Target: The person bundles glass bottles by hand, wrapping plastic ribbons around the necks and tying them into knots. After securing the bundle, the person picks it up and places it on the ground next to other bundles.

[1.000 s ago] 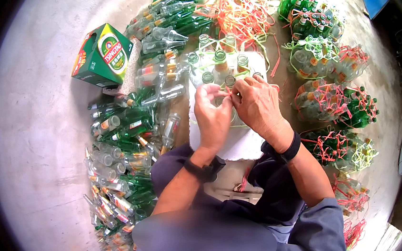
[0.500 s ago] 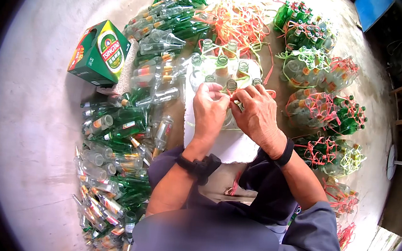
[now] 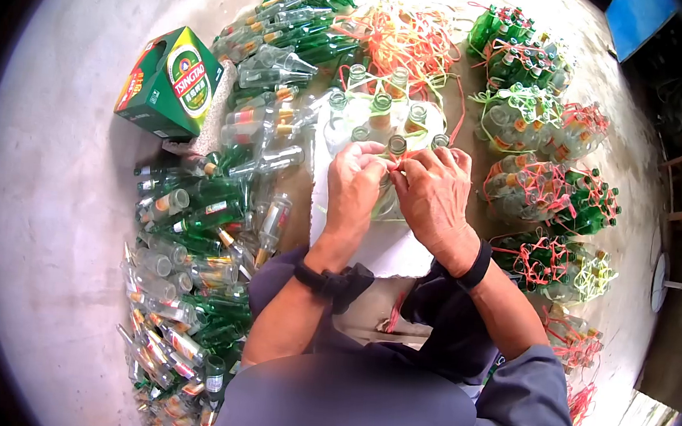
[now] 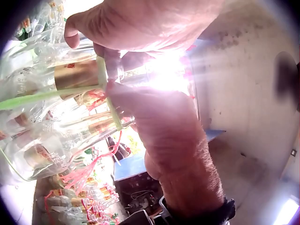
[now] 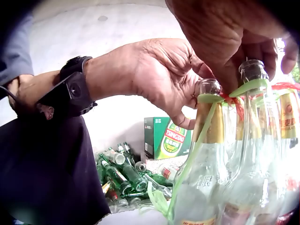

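Several clear glass bottles (image 3: 380,119) stand grouped on a white board (image 3: 410,260). Green strap (image 5: 213,99) loops round their necks, and red strap (image 5: 236,101) passes between them. My left hand (image 3: 351,194) is at the near side of the group, its thumb and fingertips pinching the red strap by a bottle neck. The right hand (image 3: 437,197) meets it there, fingers curled and pinching the same strap. In the right wrist view the left hand (image 5: 159,75) is beside a gold-labelled bottle (image 5: 208,124). The fingertips are partly hidden behind necks and knuckles.
Loose green and clear bottles (image 3: 211,210) lie piled along the left. A green carton (image 3: 170,84) sits beyond them. Tangled red and green straps (image 3: 405,40) lie behind the board. Strapped bottle bundles (image 3: 526,184) stand on the right.
Both hands stay together at the bottle necks, with slight finger shifts; the right fingers are drawn in a little closer. The head view has shifted slightly.
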Available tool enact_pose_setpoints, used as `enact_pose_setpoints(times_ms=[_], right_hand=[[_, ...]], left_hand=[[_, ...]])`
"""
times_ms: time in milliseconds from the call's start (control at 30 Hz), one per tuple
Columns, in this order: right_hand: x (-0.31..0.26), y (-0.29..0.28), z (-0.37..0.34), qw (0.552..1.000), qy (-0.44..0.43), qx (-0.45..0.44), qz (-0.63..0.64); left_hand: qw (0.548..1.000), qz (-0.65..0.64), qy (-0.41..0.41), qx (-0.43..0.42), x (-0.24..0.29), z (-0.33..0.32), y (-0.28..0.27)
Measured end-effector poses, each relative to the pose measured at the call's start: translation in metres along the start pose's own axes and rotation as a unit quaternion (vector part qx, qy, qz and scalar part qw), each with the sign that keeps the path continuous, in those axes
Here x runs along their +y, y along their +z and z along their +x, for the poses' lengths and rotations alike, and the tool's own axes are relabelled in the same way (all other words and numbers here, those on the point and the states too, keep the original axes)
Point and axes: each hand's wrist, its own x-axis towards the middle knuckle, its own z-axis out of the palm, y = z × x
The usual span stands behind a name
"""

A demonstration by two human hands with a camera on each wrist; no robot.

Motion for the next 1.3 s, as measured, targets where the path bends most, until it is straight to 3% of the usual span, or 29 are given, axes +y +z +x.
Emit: enact_pose_setpoints(times_ms=[367, 433, 467, 533, 667, 867, 1300], right_hand=[[-0.002, 0.016, -0.002, 0.999, 0.007, 0.052, 0.005], [0.003, 0.02, -0.003, 0.997, 0.004, 0.074, 0.039], [0.006, 0.023, -0.003, 0.994, -0.011, 0.09, 0.052], [0.009, 0.025, -0.004, 0.993, -0.019, 0.094, 0.061], [0.012, 0.022, -0.003, 0.989, -0.044, 0.102, 0.096], [0.013, 0.012, -0.001, 0.984, -0.108, 0.084, 0.118], [0.015, 0.005, 0.001, 0.988, -0.11, 0.04, 0.099]], left_hand=[[0.999, 0.039, -0.032, -0.016, 0.005, -0.005, -0.002], [0.994, 0.088, 0.055, -0.04, -0.003, -0.006, -0.004], [0.994, 0.084, 0.056, -0.036, -0.007, -0.007, -0.005], [0.96, 0.223, 0.167, -0.025, -0.013, -0.01, -0.008], [0.969, 0.188, 0.16, -0.021, -0.017, -0.008, -0.009], [0.948, 0.257, 0.187, -0.015, -0.015, -0.009, -0.009], [0.945, 0.264, 0.191, -0.026, -0.013, -0.008, -0.01]])
